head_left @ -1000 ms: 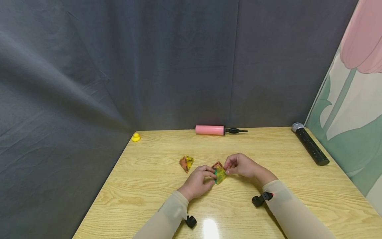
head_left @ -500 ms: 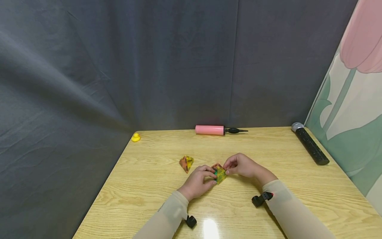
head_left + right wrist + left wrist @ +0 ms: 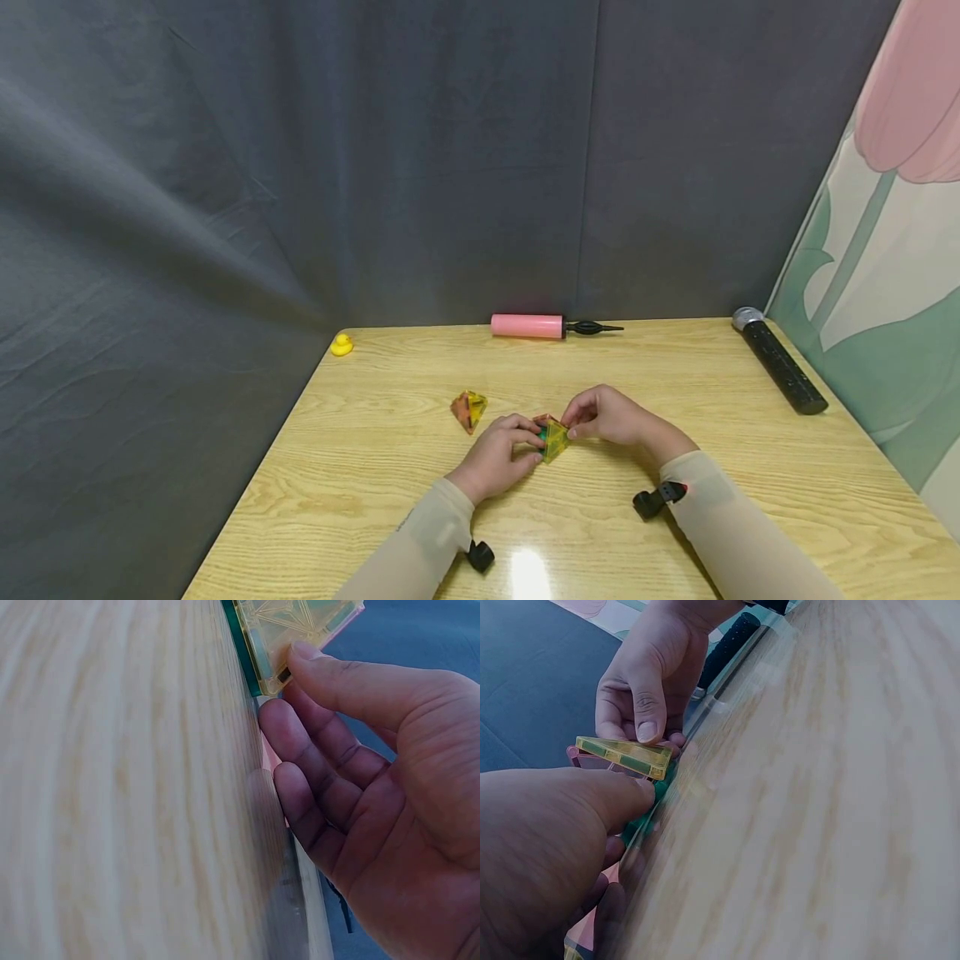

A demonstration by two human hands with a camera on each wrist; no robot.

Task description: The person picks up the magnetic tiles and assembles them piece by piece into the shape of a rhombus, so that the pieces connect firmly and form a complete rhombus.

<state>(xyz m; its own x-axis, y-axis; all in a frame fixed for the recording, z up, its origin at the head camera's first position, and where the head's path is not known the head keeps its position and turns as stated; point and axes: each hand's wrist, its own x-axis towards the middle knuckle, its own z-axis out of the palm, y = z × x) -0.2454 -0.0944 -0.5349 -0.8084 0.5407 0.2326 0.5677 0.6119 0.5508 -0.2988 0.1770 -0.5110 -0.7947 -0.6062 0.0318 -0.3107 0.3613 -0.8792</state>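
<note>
Between the two hands, a yellow triangular magnetic tile (image 3: 556, 442) leans over a green tile (image 3: 542, 433) low at the tabletop. Behind them a red-orange tile (image 3: 545, 418) tilts toward the yellow one. My left hand (image 3: 497, 458) grips this small cluster from the left, its thumb by the green tile's near side; its other fingers are partly hidden. From the right, my right hand (image 3: 611, 417) pinches the yellow tile's edge between thumb and index finger. In the right wrist view the remaining fingers (image 3: 296, 802) curl loosely beside the tabletop.
A small orange-and-yellow tile pyramid (image 3: 469, 411) sits left of the cluster. Along the back lie a yellow rubber duck (image 3: 342, 345) and a pink hand pump (image 3: 527, 327). A black microphone (image 3: 783, 367) lies near the right edge of the wooden table (image 3: 360, 483).
The red-orange tile has tipped lower and closer to the yellow tile. My right fingertips have shifted slightly left; the left hand has barely moved.
</note>
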